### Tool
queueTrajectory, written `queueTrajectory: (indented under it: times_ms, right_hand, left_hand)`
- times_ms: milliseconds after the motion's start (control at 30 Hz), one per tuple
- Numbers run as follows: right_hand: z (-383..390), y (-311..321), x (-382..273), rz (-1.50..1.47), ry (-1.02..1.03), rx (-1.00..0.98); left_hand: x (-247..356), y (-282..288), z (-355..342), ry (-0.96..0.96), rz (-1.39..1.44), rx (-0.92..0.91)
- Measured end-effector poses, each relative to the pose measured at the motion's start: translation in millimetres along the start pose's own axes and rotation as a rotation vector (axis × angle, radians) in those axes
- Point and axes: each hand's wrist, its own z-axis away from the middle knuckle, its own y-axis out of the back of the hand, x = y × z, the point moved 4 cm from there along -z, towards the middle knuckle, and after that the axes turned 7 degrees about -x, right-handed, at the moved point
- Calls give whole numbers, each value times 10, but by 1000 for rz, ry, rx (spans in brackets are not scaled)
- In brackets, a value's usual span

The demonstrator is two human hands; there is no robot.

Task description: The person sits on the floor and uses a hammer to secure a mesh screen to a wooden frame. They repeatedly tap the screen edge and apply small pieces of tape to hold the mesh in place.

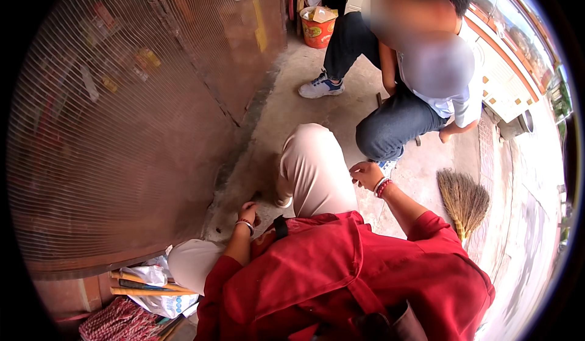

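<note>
I am squatting in a red shirt and beige trousers. My left hand (248, 212), with a bangle at the wrist, reaches down to the concrete floor (292, 91) beside my left shoe (283, 198); its fingers are curled and whether they hold anything is hidden. My right hand (365, 174), with red bead bracelets at the wrist, rests on my right knee (314, 158), fingers loosely closed and holding nothing that I can see.
A wire-mesh shutter (122, 116) fills the left. Another person in jeans (396, 122) and a white sneaker (320, 87) squats just ahead. A straw broom (464, 200) lies to the right, a red bucket (317, 29) stands at the back, and wooden sticks (143, 285) with bags lie at lower left.
</note>
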Motion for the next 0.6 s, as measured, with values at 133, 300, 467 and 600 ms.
queueTrajectory:
  times_ms: [133,300,467,600]
  right_hand:
    - [-46,-47,467,-59,-226,-53]
    - [-163,141,463,-38,-162,-9]
    - [-167,147,1089,40,-259,-190]
    - [-89,-614,1772,-91,-318,-429]
  left_hand:
    - [-123,65,-39,28,161,-82]
    - [-69,249,-65,15,12,-67]
    - [105,117,119,-26,-52,-13]
    - [406,75,224,-3,-46,-4]
